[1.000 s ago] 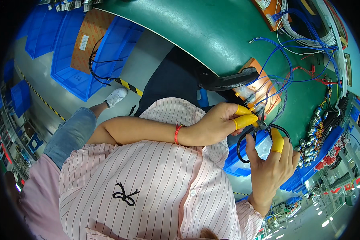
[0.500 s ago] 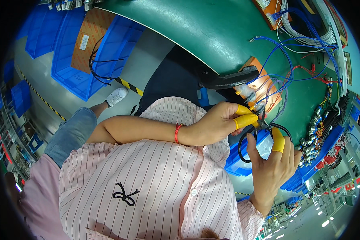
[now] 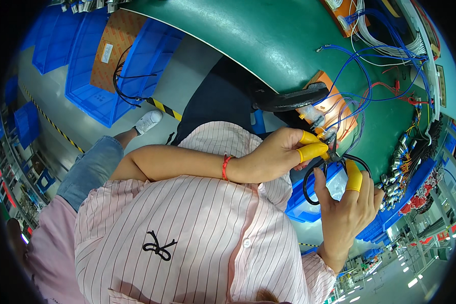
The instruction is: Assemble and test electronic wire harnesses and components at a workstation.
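Note:
My left hand (image 3: pixel 276 152), with a red string bracelet on the wrist, reaches across my striped pink shirt. Its thumb and forefinger wear yellow finger cots and pinch the end of a black cable loop (image 3: pixel 309 185). My right hand (image 3: pixel 347 210) comes up from below with a yellow cot on its forefinger and holds the other side of the same loop. Both hands meet just below an orange wiring board (image 3: pixel 321 81) strung with blue wires (image 3: pixel 370 86) at the edge of the green worktable (image 3: pixel 268 45).
A black curved part (image 3: pixel 289 99) lies by the orange board. A blue bin (image 3: pixel 301 205) holding a clear bag sits under my hands. Blue crates (image 3: pixel 137 66) with a cardboard sheet stand on the floor at left. White and coloured wire bundles line the table's far right.

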A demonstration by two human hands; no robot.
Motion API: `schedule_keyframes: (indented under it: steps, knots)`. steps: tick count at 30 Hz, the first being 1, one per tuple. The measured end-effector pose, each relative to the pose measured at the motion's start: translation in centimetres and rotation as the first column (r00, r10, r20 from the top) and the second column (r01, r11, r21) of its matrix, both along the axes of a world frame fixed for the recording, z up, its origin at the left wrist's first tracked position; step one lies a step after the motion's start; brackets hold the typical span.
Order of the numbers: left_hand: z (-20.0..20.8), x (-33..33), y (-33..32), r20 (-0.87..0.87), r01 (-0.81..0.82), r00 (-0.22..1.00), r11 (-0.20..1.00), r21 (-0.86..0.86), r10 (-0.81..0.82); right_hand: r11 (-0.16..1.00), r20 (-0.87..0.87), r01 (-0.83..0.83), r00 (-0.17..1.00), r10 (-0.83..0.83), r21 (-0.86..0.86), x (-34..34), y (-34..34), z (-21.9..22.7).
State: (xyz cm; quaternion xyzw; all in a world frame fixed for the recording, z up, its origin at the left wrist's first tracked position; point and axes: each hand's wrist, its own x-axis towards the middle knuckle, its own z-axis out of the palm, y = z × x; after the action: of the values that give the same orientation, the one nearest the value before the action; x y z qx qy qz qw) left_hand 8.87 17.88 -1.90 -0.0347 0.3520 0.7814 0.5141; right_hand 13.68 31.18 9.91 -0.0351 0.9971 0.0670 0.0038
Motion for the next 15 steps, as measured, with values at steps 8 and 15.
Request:
schedule_keyframes:
  steps: [8, 15]
  knots:
    - [0.03, -0.08, -0.02, -0.013, 0.009, 1.0, 1.0, -0.015, -0.009, 1.0, 0.042, 0.017, 0.999, -0.017, 0.002, -0.51, -0.27, 0.39]
    - [0.16, -0.34, -0.06, 0.005, 0.025, 1.0, 1.0, -0.01, -0.025, 1.0, 0.016, 0.006, 1.0, -0.007, 0.027, -0.48, -0.29, 0.43]
